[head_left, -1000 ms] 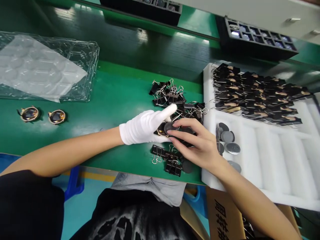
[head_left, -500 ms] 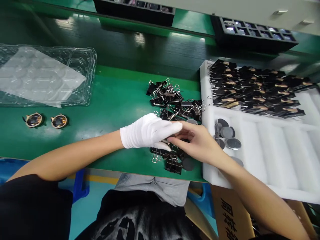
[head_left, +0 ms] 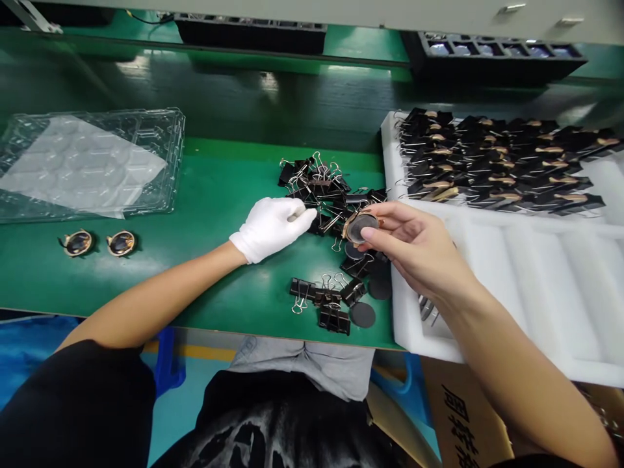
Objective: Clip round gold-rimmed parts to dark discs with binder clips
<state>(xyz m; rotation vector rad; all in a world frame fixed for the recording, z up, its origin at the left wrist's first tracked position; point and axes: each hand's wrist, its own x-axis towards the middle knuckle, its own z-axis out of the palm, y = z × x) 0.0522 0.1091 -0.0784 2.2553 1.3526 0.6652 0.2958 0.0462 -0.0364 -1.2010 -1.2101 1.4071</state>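
My right hand [head_left: 414,244] grips a round gold-rimmed watch case [head_left: 347,229], with the thumb pressing on a dark grey disc [head_left: 361,226] that lies over its face. My left hand [head_left: 273,227], in a white glove, is at the left edge of a pile of black binder clips [head_left: 324,185]. Its thumb and fingers are closed together; whether a clip is between them is hidden. Below the hands lie several more binder clips [head_left: 334,318] and loose dark discs [head_left: 363,315].
On the right, a white foam tray [head_left: 517,260] holds rows of clipped gold-coloured pieces [head_left: 502,162]. Two gold watch cases [head_left: 121,243] sit at left, below a clear plastic tray [head_left: 170,188] with a white sheet [head_left: 88,169]. Black compartment boxes [head_left: 492,65] stand at the back.
My hands, together before, have parted. The left moved left and up to the clip pile; the right moved right and up, showing the watch case and disc. The view shifted slightly.
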